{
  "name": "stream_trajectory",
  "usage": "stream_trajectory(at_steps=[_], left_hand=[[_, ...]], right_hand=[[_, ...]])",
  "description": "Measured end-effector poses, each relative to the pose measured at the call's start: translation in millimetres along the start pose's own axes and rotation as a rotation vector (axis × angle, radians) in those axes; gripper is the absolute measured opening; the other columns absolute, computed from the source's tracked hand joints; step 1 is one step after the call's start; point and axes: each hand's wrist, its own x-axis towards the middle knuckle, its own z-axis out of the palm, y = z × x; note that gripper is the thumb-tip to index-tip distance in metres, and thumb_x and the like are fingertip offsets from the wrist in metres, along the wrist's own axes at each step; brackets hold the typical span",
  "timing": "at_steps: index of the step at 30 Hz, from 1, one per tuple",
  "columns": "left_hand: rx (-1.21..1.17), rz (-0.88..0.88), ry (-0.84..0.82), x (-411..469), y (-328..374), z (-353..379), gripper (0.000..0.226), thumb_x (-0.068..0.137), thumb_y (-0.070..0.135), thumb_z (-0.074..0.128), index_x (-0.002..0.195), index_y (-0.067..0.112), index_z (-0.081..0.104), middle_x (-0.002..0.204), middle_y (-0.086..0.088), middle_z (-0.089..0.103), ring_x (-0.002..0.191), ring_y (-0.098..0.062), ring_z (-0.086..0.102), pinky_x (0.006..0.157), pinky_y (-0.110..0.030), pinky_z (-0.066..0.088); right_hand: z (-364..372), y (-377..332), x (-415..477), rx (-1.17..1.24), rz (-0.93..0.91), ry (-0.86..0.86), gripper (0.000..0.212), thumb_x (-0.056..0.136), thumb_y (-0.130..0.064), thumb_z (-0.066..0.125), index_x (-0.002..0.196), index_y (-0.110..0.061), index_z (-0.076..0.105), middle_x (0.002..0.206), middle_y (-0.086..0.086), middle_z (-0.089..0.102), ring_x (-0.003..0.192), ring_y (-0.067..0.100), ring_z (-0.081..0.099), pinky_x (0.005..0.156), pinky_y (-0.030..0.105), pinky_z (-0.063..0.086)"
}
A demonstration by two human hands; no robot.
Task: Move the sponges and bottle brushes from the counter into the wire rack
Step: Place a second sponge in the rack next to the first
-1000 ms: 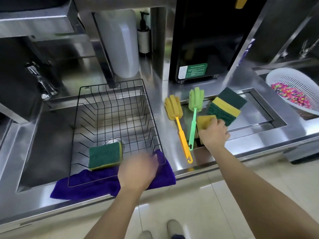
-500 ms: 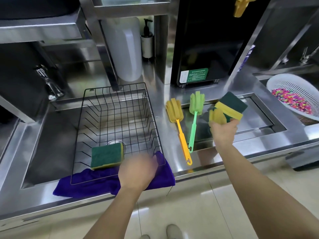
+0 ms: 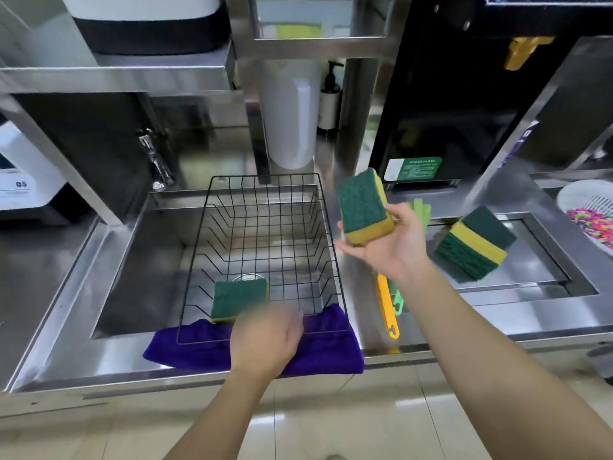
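Note:
My right hand (image 3: 389,247) holds a green-and-yellow sponge (image 3: 363,205) in the air, just right of the black wire rack (image 3: 262,227) that sits in the sink. One sponge (image 3: 238,298) lies inside the rack at its front left. My left hand (image 3: 265,341) rests on the rack's front edge, over a purple cloth (image 3: 328,350). Two more sponges (image 3: 472,247) are stacked on the counter to the right. A yellow bottle brush (image 3: 386,307) and a green bottle brush (image 3: 421,210) lie on the counter, partly hidden behind my right hand.
A faucet (image 3: 156,161) stands behind the sink at the left. A white container (image 3: 292,117) and a pump bottle (image 3: 328,101) are behind the rack. A black appliance (image 3: 444,94) stands at the back right. A white colander (image 3: 587,210) with colourful bits is at far right.
My right hand picked a sponge off the counter, lifted it and carried it left to the rack's right edge. My left hand stayed on the rack's front edge.

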Motion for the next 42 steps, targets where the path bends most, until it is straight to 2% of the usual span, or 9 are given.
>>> stream_trajectory(at_steps=[5, 9, 15, 20, 25, 31, 36, 39, 42], left_hand=[[0.013, 0.02, 0.071, -5.8, -8.2, 4.7, 0.041, 0.092, 0.036, 0.043, 0.062, 0.014, 0.059, 0.055, -0.001, 0.056, 0.051, -0.023, 0.053, 0.052, -0.031, 0.04], [0.012, 0.029, 0.114, -6.4, -8.0, 7.8, 0.038, 0.092, 0.035, 0.045, 0.065, 0.015, 0.061, 0.058, 0.0, 0.055, 0.053, -0.022, 0.053, 0.052, -0.031, 0.04], [-0.025, 0.008, 0.14, -9.6, -7.6, 12.4, 0.035, 0.091, 0.037, 0.047, 0.068, 0.015, 0.062, 0.061, 0.002, 0.056, 0.055, -0.02, 0.052, 0.053, -0.031, 0.041], [-0.026, -0.002, 0.144, -8.8, -7.3, 11.0, 0.034, 0.089, 0.037, 0.049, 0.066, 0.016, 0.06, 0.06, 0.002, 0.054, 0.055, -0.02, 0.05, 0.055, -0.031, 0.04], [-0.039, 0.009, 0.137, -9.3, -7.4, 10.6, 0.033, 0.09, 0.037, 0.05, 0.065, 0.016, 0.059, 0.06, 0.001, 0.054, 0.056, -0.019, 0.049, 0.055, -0.03, 0.038], [-0.028, 0.011, 0.145, -9.0, -7.3, 10.5, 0.034, 0.09, 0.037, 0.049, 0.064, 0.016, 0.056, 0.06, 0.001, 0.052, 0.056, -0.019, 0.047, 0.054, -0.03, 0.036], [-0.026, 0.008, 0.164, -7.8, -7.3, 10.5, 0.034, 0.089, 0.036, 0.049, 0.062, 0.016, 0.055, 0.058, 0.001, 0.05, 0.054, -0.02, 0.046, 0.053, -0.03, 0.035], [-0.017, 0.009, 0.163, -8.1, -7.2, 10.6, 0.034, 0.089, 0.036, 0.049, 0.062, 0.016, 0.054, 0.058, 0.001, 0.05, 0.054, -0.02, 0.046, 0.053, -0.03, 0.034], [-0.014, 0.008, 0.154, -8.3, -7.0, 10.8, 0.035, 0.09, 0.035, 0.048, 0.062, 0.016, 0.054, 0.058, 0.001, 0.05, 0.053, -0.02, 0.046, 0.054, -0.03, 0.034]], right_hand=[[16.4, 29.5, 19.6, -0.067, 0.177, -0.162, 0.076, 0.056, -0.027, 0.079, 0.126, -0.016, 0.053, 0.122, 0.012, 0.06, 0.111, 0.033, 0.06, 0.085, 0.053, 0.05], [30.4, 49.7, 39.6, -0.319, 0.228, -0.145, 0.043, 0.065, -0.007, 0.06, 0.107, -0.01, 0.055, 0.106, 0.013, 0.063, 0.1, 0.03, 0.06, 0.084, 0.05, 0.051], [48.2, 78.9, 75.2, -0.797, 0.162, -0.089, 0.039, 0.077, 0.003, 0.061, 0.114, -0.004, 0.053, 0.109, 0.014, 0.057, 0.097, 0.025, 0.056, 0.075, 0.036, 0.049], [57.8, 102.8, 102.5, -0.914, 0.193, -0.127, 0.021, 0.078, 0.001, 0.062, 0.093, -0.013, 0.064, 0.096, 0.012, 0.063, 0.088, 0.025, 0.059, 0.066, 0.031, 0.049], [57.4, 127.7, 116.1, -0.99, 0.287, -0.121, 0.036, 0.074, -0.006, 0.069, 0.105, -0.017, 0.052, 0.112, 0.012, 0.054, 0.102, 0.029, 0.058, 0.093, 0.045, 0.05], [48.5, 138.5, 119.9, -1.022, 0.246, -0.035, 0.01, 0.076, -0.001, 0.067, 0.082, -0.007, 0.062, 0.09, 0.012, 0.062, 0.094, 0.029, 0.057, 0.081, 0.035, 0.045], [39.7, 130.1, 118.6, -1.119, 0.285, -0.051, 0.035, 0.082, -0.001, 0.065, 0.117, 0.003, 0.06, 0.129, 0.018, 0.058, 0.124, 0.029, 0.05, 0.116, 0.041, 0.028], [43.0, 129.8, 113.2, -1.177, 0.303, -0.131, 0.038, 0.087, -0.005, 0.062, 0.124, -0.002, 0.057, 0.142, 0.013, 0.048, 0.135, 0.026, 0.039, 0.117, 0.037, 0.02], [46.7, 132.9, 108.0, -1.264, 0.254, -0.157, 0.043, 0.09, -0.014, 0.061, 0.131, -0.007, 0.054, 0.147, 0.009, 0.042, 0.138, 0.024, 0.036, 0.108, 0.03, 0.026]])
